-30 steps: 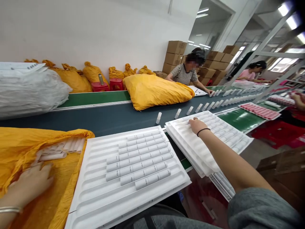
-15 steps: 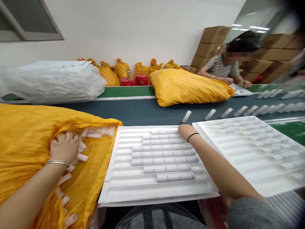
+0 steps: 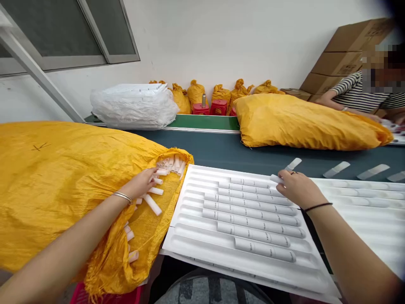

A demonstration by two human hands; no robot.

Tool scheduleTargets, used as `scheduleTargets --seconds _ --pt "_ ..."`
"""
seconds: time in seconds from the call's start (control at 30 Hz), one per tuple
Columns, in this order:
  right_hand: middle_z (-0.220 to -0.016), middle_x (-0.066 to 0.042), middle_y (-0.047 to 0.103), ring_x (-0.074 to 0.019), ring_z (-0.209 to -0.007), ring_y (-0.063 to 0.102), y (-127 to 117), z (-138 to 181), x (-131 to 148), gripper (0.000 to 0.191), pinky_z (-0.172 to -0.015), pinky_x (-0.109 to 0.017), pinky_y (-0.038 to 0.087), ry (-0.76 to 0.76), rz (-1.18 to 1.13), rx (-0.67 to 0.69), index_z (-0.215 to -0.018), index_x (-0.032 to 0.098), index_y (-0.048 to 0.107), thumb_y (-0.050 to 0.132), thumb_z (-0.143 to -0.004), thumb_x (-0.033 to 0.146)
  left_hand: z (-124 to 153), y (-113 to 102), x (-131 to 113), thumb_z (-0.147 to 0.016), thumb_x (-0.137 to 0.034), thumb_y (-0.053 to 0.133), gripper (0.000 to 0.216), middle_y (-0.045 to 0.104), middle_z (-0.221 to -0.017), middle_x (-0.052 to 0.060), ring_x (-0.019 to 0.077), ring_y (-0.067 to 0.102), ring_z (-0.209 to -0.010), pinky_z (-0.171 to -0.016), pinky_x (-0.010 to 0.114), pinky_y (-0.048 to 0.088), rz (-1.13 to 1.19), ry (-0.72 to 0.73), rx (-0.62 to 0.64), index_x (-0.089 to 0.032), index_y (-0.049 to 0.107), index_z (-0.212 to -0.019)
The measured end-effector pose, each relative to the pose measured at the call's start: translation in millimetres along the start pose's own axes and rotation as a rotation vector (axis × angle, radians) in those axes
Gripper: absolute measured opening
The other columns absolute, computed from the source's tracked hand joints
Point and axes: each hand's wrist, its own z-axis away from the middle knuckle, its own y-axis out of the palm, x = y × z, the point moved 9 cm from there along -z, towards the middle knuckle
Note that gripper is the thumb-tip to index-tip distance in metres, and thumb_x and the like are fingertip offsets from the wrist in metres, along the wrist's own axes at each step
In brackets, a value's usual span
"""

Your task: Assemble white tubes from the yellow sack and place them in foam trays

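L hand (image 3: 141,183) fingers loosely spread, resting on loose white tubes (image 3: 155,197) at mouth of yellow sack (image 3: 63,185). R hand (image 3: 297,190) curled, pinching one tube (image 3: 276,179) at far edge of white tray (image 3: 190,247), rows part-filled.

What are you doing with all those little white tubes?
A person sits at a conveyor belt. The left hand reaches into the open mouth of a big yellow sack where loose white tubes spill out. The right hand holds one tube at the far edge of a white tray, whose grooves are partly filled. Across the belt, another person in a striped shirt works too.
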Motion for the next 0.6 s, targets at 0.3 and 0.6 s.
scheduleTargets --seconds 0.3,0.6 --pt "-0.100 -0.008 0.059 -0.0184 -0.088 0.058 -83.1 86.9 136.3 0.026 -0.076 -0.031 0.049 -0.440 -0.933 -0.207 -0.111 0.019 0.050 0.047 -0.085 0.019 63.5 -19.1 -195.1 -0.088 -0.010 0.047 0.089 0.040 -0.144 0.015 0.0186 0.057 -0.115 -0.098 0.042 0.047 0.568 0.686 -0.141 -0.033 -0.019 -0.143" --pt "-0.112 -0.013 0.055 -0.0199 -0.103 0.054 -137.6 125.5 176.6 0.034 -0.086 -0.035 0.050 -0.795 -0.886 -0.336 -0.123 0.017 0.051 0.044 -0.090 0.011 78.9 3.4 -266.5 -0.079 0.005 0.039 0.096 -0.007 -0.154 0.019 0.0283 0.041 -0.131 -0.094 0.043 0.048 0.249 0.811 0.041 -0.035 -0.022 -0.142"
